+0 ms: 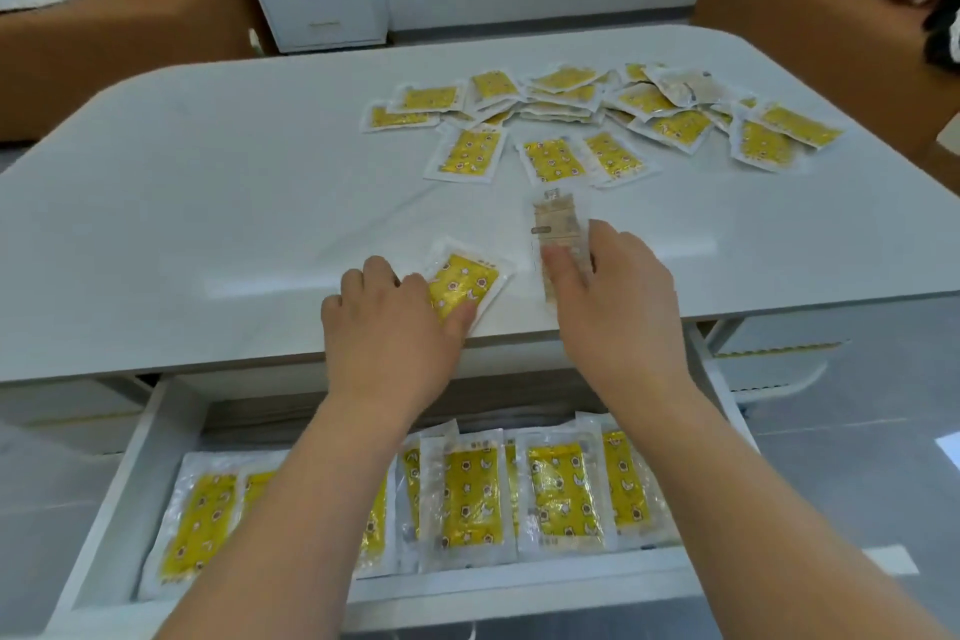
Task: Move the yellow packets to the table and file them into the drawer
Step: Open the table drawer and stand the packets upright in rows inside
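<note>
Head view: L hand [387,322] gripped yellow packet [467,281] at desk [208,203] front edge; R hand [618,291] pinched face-down packet [560,224]. Loose pile [649,104] at 1 o'clock; open drawer [130,483] w/ filed packets [470,499] at 6.

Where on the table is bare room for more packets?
Bare: the left half of the table, left of the left hand and the packet pile; also the near right corner, beside the right hand. Crowded: the far right.
</note>
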### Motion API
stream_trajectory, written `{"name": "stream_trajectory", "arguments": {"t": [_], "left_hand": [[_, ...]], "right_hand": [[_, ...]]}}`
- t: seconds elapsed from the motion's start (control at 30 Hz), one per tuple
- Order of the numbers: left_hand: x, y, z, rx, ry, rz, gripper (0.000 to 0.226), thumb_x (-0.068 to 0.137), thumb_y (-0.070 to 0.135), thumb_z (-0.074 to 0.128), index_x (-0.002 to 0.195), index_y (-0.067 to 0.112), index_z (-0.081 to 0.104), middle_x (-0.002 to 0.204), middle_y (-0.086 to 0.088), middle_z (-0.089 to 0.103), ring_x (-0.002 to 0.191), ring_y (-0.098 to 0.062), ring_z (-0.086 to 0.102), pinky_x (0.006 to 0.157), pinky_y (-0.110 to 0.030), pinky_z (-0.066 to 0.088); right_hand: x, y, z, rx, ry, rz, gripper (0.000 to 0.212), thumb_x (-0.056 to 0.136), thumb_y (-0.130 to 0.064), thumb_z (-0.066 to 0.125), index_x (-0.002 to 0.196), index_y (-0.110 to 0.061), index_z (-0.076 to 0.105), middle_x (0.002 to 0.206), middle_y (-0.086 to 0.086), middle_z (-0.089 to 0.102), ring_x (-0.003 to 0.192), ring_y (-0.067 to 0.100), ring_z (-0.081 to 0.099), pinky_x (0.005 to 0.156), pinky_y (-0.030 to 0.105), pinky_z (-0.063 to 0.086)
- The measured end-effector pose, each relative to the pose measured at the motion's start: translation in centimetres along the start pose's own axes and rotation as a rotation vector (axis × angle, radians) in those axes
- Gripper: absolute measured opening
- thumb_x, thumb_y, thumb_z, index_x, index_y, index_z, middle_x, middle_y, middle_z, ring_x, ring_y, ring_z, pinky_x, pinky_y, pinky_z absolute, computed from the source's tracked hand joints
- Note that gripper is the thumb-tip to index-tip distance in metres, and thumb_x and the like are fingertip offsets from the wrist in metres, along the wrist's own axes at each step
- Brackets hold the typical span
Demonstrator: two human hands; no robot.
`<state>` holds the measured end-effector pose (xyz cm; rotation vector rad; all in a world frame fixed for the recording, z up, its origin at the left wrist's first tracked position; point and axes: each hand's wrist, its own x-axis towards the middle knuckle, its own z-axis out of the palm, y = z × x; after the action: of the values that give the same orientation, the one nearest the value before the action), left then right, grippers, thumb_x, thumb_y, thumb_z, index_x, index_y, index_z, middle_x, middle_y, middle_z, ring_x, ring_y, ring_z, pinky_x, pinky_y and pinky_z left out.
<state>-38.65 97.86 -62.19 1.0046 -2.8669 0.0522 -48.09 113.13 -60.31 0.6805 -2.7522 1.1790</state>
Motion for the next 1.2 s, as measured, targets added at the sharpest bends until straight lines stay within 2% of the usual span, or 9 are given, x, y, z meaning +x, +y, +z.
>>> {"name": "stream_trajectory", "arguments": {"t": [0.1,0.2,0.4,0.53,0.6,0.83,1.0,1.1,1.2], "left_hand": [[-1.8,-1.0,0.6,-0.163,-0.018,-0.009,0.063,0.093,0.070,0.041,0.130,0.021,0.057,0.139,-0.006,0.049,0.129,-0.028,0.042,0.102,-0.045,0.039],[-2.9,-1.4,0.8,-0.290,0.063,0.040,0.046,0.092,0.061,0.054,0.118,0.023,0.055,0.115,0.003,0.060,0.113,-0.023,0.054,0.094,-0.043,0.043],[-4.5,-2.8,0.1,-0.560,0.198,0.056,0.036,0.089,0.031,0.073,0.117,0.023,0.052,0.095,0.009,0.057,0.090,-0.019,0.058,0.083,-0.041,0.049],[-4.8,-5.2,-1.6,-0.716,-0.059,-0.035,0.023,0.090,0.035,0.069,0.111,0.034,0.059,0.091,0.018,0.063,0.080,0.001,0.060,0.062,-0.016,0.045],[-4.6,-6.8,-2.7,-0.649,-0.193,-0.057,0.014,0.086,0.040,0.070,0.094,0.030,0.065,0.083,0.011,0.066,0.075,-0.004,0.062,0.060,-0.024,0.049],[-4.8,-11.8,-2.4,-0.549,-0.673,-0.068,0.024,0.073,0.029,0.085,0.091,0.025,0.070,0.086,0.007,0.076,0.080,-0.015,0.073,0.080,-0.047,0.061],[-4.1,-13.7,0.0,-0.606,-0.656,-0.155,0.061,0.069,0.018,0.090,0.118,0.034,0.057,0.103,0.006,0.074,0.087,-0.020,0.072,0.082,-0.048,0.060],[-3.8,-13.7,1.0,-0.579,-0.703,-0.124,0.106,0.071,0.016,0.090,0.152,0.044,0.027,0.131,0.008,0.060,0.109,-0.021,0.064,0.094,-0.042,0.055],[-3.7,-12.8,1.7,-0.530,-0.742,-0.058,0.101,0.073,0.009,0.085,0.148,0.053,0.033,0.131,0.014,0.053,0.113,-0.019,0.059,0.089,-0.034,0.055]], "right_hand": [[-2.5,0.5,-0.6,0.360,-0.001,0.130,0.012,0.100,-0.037,0.059,0.112,-0.034,0.062,0.100,-0.018,0.068,0.092,0.000,0.065,0.076,0.022,0.053],[-4.8,1.0,-0.1,0.571,-0.018,0.184,0.024,0.095,-0.033,0.070,0.118,-0.038,0.066,0.102,-0.025,0.073,0.094,-0.009,0.068,0.072,0.015,0.059],[-4.9,0.3,1.2,0.710,-0.106,0.179,0.022,0.093,-0.028,0.073,0.115,-0.029,0.070,0.101,-0.015,0.077,0.090,0.003,0.074,0.071,0.026,0.063],[-5.2,-0.5,1.7,0.672,-0.238,0.146,0.013,0.094,-0.029,0.071,0.106,-0.032,0.071,0.091,-0.011,0.079,0.054,0.023,0.069,0.051,0.030,0.060],[-5.4,-0.7,2.2,0.662,-0.351,0.129,0.013,0.092,-0.027,0.073,0.104,-0.031,0.074,0.094,-0.012,0.079,0.057,0.028,0.072,0.054,0.029,0.060],[-5.7,-0.9,3.5,0.424,-0.771,-0.034,0.021,0.087,-0.017,0.078,0.101,-0.032,0.079,0.095,-0.012,0.079,0.093,0.009,0.075,0.092,0.038,0.059],[-6.1,-0.8,4.5,0.222,-0.897,0.008,0.024,0.092,-0.023,0.074,0.096,-0.046,0.079,0.091,-0.018,0.078,0.095,0.033,0.074,0.086,0.052,0.060],[-6.2,-0.7,4.8,0.154,-0.913,0.071,0.031,0.098,-0.014,0.066,0.096,-0.042,0.079,0.089,-0.022,0.077,0.089,0.021,0.076,0.083,0.040,0.063],[-6.3,-0.7,5.4,0.084,-0.910,0.144,0.044,0.101,-0.005,0.054,0.097,-0.041,0.079,0.089,-0.022,0.077,0.093,0.025,0.076,0.086,0.043,0.062]]}}
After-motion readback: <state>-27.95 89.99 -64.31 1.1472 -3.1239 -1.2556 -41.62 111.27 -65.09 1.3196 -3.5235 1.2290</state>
